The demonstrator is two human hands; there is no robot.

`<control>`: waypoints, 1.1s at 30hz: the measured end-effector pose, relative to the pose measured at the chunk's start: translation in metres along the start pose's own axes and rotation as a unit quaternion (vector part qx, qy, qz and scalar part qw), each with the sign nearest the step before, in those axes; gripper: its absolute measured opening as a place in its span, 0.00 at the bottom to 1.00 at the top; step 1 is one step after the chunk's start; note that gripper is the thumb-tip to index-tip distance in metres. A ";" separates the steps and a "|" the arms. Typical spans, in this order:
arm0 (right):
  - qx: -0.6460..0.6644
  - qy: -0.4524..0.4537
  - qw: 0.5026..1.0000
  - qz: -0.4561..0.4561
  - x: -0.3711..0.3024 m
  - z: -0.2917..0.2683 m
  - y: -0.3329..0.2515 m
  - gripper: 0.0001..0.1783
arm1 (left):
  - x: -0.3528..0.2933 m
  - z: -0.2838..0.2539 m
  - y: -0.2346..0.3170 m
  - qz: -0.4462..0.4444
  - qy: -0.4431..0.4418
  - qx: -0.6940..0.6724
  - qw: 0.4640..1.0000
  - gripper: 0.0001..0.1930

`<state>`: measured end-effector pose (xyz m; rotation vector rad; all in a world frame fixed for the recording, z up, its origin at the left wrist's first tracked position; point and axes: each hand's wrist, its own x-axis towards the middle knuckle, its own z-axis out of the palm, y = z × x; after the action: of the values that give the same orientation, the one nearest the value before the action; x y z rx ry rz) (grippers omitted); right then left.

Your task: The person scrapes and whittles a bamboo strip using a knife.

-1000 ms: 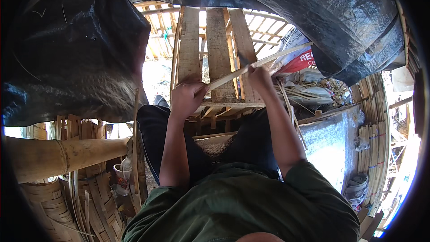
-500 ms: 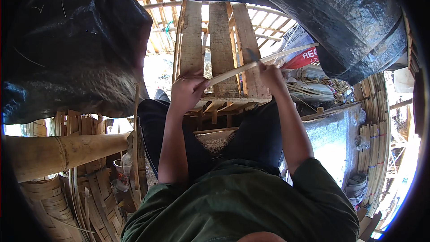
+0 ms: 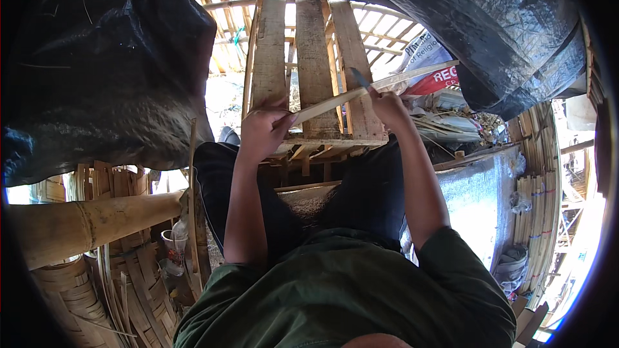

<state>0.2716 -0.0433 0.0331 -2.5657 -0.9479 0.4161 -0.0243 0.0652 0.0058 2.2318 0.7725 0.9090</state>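
Note:
My left hand (image 3: 263, 132) is closed around the near end of a long, pale strip of split bamboo (image 3: 335, 100). The strip slants up to the right, above a bench of wooden planks (image 3: 313, 58). In my right hand (image 3: 389, 111) is a knife (image 3: 360, 78), its dark blade pointing up and left across the strip. The fingers of that hand hide the knife's handle. The blade lies against or just over the strip; which one I cannot tell.
Black plastic sheeting (image 3: 109, 71) hangs at the left and overhead. A thick bamboo pole (image 3: 97, 222) runs across the left side. Bundled bamboo strips (image 3: 538, 212) stand at the right, beside a pale woven sack (image 3: 474, 200). A printed sack (image 3: 425, 67) lies behind the strip's far end.
The knife has shifted slightly left with my right hand. My left hand has moved a little left and down, and the strip has turned slightly, showing a broader face.

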 end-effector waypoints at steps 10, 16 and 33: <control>-0.026 0.129 0.991 -0.001 0.000 0.021 0.004 0.38 | 0.006 -0.002 0.021 -0.063 -0.038 0.007 0.997 0.09; 0.020 -0.062 0.997 0.038 -0.002 -0.015 0.003 0.39 | 0.004 0.001 0.012 -0.016 0.003 -0.002 1.000 0.12; -0.002 -0.014 1.000 -0.027 -0.009 0.015 -0.011 0.39 | 0.003 -0.004 0.007 -0.022 -0.006 0.012 1.000 0.11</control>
<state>0.2529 -0.0380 0.0261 -2.5372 -1.0273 0.4363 -0.0233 0.0643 0.0145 2.2295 0.8273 0.8681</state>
